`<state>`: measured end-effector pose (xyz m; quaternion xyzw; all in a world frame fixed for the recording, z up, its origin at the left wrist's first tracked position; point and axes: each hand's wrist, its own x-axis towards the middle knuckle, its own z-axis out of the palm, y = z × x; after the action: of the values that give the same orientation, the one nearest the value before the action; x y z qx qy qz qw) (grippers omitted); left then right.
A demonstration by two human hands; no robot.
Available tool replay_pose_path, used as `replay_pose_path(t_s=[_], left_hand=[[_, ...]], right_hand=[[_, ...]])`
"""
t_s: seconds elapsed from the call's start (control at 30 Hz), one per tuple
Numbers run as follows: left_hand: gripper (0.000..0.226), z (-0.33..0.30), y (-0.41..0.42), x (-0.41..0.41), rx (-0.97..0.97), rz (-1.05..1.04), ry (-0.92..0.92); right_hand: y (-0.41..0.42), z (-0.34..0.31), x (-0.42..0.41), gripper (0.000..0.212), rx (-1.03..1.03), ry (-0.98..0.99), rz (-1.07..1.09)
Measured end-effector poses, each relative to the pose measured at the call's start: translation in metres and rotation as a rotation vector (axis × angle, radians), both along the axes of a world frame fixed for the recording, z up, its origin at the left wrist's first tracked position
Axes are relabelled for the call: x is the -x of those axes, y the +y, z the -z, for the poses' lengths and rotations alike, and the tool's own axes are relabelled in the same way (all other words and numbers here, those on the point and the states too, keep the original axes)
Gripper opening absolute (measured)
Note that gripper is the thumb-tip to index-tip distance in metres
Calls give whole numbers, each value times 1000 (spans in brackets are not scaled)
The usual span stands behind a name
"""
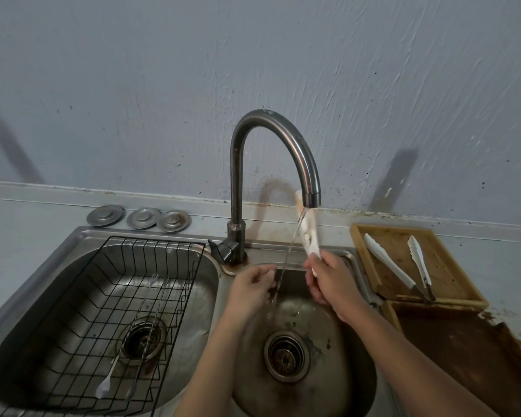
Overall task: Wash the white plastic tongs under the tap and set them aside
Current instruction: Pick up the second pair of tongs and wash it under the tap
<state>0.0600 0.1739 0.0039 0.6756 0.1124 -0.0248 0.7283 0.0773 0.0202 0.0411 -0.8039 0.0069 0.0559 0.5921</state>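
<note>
A person rinses the white plastic tongs (309, 233) under the running tap (283, 139) over the right-hand basin of a steel sink (355, 383), the wash under way and the setting-aside still to come. The right hand (325, 281) grips the tongs by their lower end and holds them upright, tips raised behind the spout, with the stream running down their front. The left hand (253, 284) sits just beside the falling water with fingers loosely curled, and whether it pinches anything cannot be told. The tongs look pale and cream-toned, with brownish marks on the wetted face, so by appearance they want more rinsing. Two more pairs of tongs (391, 266) lie on a wooden tray (445, 293) on the surface at right, a likely resting place once the washing is done
</note>
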Motion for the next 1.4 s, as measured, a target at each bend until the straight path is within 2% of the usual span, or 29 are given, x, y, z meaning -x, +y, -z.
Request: replay_pose_path(t_s=[0.07,0.13,0.27,0.33,0.43,0.57,0.6,0.77,0.93,1.1,1.2,1.3,1.4], left_hand=[[14,-3,-7,-1,265,29,58],[14,-4,-18,-2,428,-3,81],[18,7,-29,0,375,-135,141],[15,13,-26,1,518,-144,204],[24,17,-27,-2,687,-207,302],[8,13,-43,1,508,-66,340],[9,13,-41,0,496,-60,361],[21,13,-27,-8,652,-201,399],[21,11,-32,-6,590,-142,445],[28,15,-15,-13,648,-283,427],[25,15,-22,-9,601,-207,427],[37,18,-21,-9,553,-133,435],[31,18,-16,-9,623,-175,434]], right_hand=[[3,0,1,37,219,0,-74],[11,-1,3,42,375,-16,-137],[18,-4,4,38,649,-4,-277],[16,-6,5,41,775,12,-345],[14,-7,4,39,884,4,-331],[11,-4,1,29,915,53,-295],[9,-4,0,30,916,60,-311],[-2,-2,-3,35,894,32,-329],[-5,2,-4,40,948,49,-339],[-16,5,-3,47,898,75,-316],[-16,4,-1,48,957,45,-301],[-18,6,0,49,980,41,-312],[-24,8,2,48,920,57,-302]])
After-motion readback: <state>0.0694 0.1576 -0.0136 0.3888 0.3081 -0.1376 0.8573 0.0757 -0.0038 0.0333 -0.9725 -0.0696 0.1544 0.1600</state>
